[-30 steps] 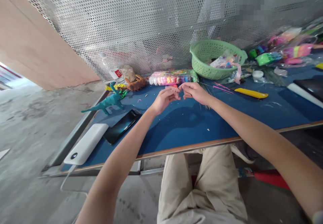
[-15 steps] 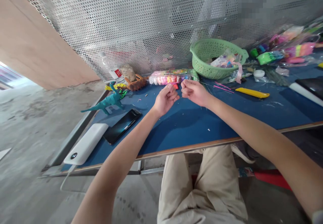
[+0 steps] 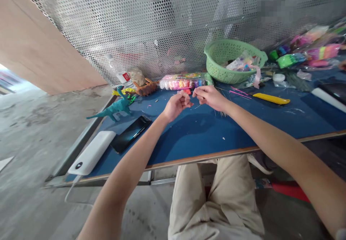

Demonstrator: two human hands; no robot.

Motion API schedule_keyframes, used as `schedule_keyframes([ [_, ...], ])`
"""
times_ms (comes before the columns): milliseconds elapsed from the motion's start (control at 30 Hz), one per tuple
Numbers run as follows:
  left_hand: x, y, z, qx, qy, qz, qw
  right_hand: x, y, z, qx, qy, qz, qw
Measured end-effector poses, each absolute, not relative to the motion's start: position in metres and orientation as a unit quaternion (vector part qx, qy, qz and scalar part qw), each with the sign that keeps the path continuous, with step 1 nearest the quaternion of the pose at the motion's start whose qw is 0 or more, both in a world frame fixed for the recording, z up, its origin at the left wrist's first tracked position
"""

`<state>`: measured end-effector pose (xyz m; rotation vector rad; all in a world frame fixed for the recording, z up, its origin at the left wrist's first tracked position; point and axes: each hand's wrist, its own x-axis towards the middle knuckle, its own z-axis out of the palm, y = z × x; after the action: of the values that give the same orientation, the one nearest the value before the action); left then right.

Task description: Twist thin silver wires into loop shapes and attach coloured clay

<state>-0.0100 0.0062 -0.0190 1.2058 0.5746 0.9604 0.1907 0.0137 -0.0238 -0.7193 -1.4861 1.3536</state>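
Left hand & right hand are pinching something tiny together; can't tell what. Loosening fingertips risks dropping it onto table.

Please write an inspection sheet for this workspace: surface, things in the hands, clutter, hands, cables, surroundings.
Surface: blue table top with a wooden front edge and small scraps on it.
Things in the hands: something very small is pinched between both hands; too small to identify.
Clutter: teal dinosaur, brown figure, pack of coloured clay, green basket, yellow tool, black phone, white power bank, plastic bottle.
Hands: left hand and right hand are close together above the table, fingers curled.
Cables: a white cable hangs from the power bank.
Surroundings: perforated metal screen behind the table, concrete floor at the left.
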Motion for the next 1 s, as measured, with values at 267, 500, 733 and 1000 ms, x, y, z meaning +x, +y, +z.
schedule_keyframes([
  [267, 0.004, 0.001, -0.015, 0.511, 0.243, 0.475, 0.674, 0.179, 0.002, -0.016, -0.192, -0.511, 0.679, 0.49],
  [500, 0.003, -0.001, -0.009, 0.526, 0.268, 0.463, 0.661, 0.181, 0.002, -0.012, -0.236, -0.517, 0.667, 0.481],
  [733, -0.001, 0.003, -0.012, 0.552, 0.25, 0.455, 0.652, 0.182, 0.006, -0.012, -0.231, -0.531, 0.661, 0.478],
  [1000, -0.004, 0.011, -0.013, 0.565, 0.243, 0.459, 0.641, 0.183, 0.013, -0.015, -0.244, -0.543, 0.65, 0.472],
])
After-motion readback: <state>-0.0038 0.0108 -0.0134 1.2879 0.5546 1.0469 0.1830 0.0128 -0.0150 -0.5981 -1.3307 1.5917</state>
